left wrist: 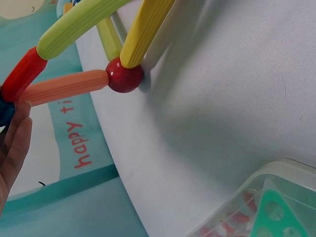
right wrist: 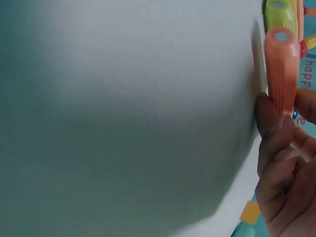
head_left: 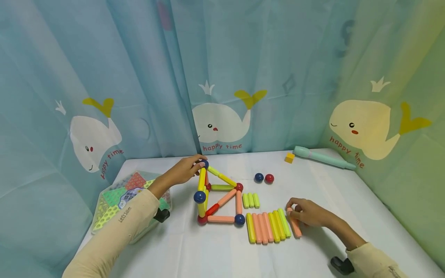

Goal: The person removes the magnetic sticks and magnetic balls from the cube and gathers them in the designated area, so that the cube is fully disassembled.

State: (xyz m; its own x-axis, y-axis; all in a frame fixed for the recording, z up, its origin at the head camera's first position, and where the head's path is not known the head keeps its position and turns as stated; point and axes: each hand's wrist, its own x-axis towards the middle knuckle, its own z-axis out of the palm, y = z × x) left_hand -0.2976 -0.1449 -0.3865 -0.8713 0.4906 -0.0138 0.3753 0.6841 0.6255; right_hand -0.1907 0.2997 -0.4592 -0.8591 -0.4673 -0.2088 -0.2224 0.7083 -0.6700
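At the back of a frame of magnetic rods and balls, my left hand (head_left: 185,170) grips the blue ball (head_left: 206,163) at its top. Yellow, orange, red and green rods meet red and blue balls there; a red ball (left wrist: 124,75) shows low in the left wrist view. An orange magnetic rod (right wrist: 282,69) is pinched between thumb and fingers of my right hand (head_left: 309,213). That rod lies at the right end of a row of several yellow, orange and green rods (head_left: 265,227). Behind the row lie three short green rods (head_left: 251,200).
A loose blue ball (head_left: 259,177) and red ball (head_left: 269,178) lie behind the rods. Farther back are a small yellow cube (head_left: 289,157) and a mint-green pen-shaped object (head_left: 323,157). On the left, a clear plastic box (head_left: 101,216) sits under my left forearm. Curtains surround the table.
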